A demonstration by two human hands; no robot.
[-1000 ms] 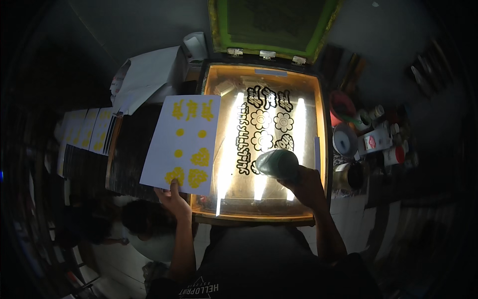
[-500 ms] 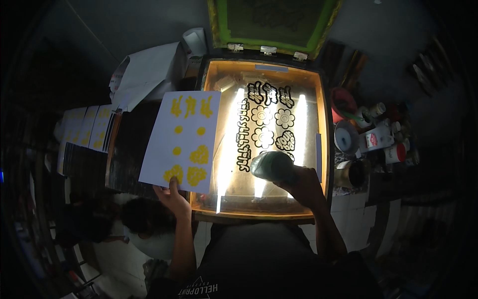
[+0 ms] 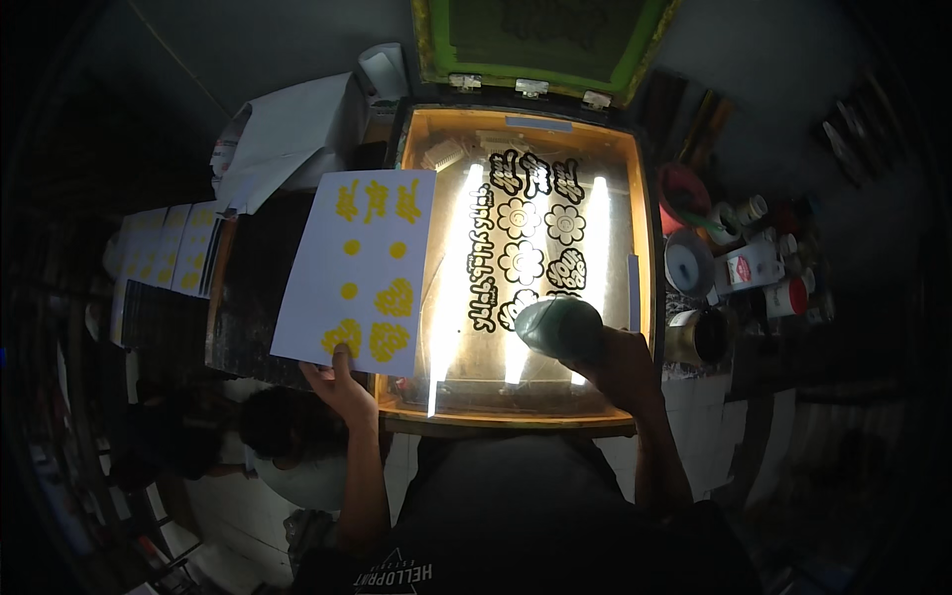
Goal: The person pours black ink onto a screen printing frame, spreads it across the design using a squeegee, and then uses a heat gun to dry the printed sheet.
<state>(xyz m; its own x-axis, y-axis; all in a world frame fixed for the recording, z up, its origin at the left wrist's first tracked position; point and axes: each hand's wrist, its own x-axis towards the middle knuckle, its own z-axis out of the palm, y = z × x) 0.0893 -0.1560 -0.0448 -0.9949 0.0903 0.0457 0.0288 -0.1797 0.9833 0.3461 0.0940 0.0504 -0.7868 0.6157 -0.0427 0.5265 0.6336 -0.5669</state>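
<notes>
Green wad (image 3: 558,327) lower on glass (image 3: 555,178)

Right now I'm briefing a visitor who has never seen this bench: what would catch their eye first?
The glowing light box at centre, its bright tubes shining through black flower-and-letter artwork. Next, the white sheet with yellow prints that the left hand holds up beside it, and the green rounded object in the right hand on the glass.

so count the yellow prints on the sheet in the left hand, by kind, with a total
On the white sheet held by the left hand:
Big top shapes: 3
Small dots: 3
Large lower blobs: 3
Total: 9
</notes>
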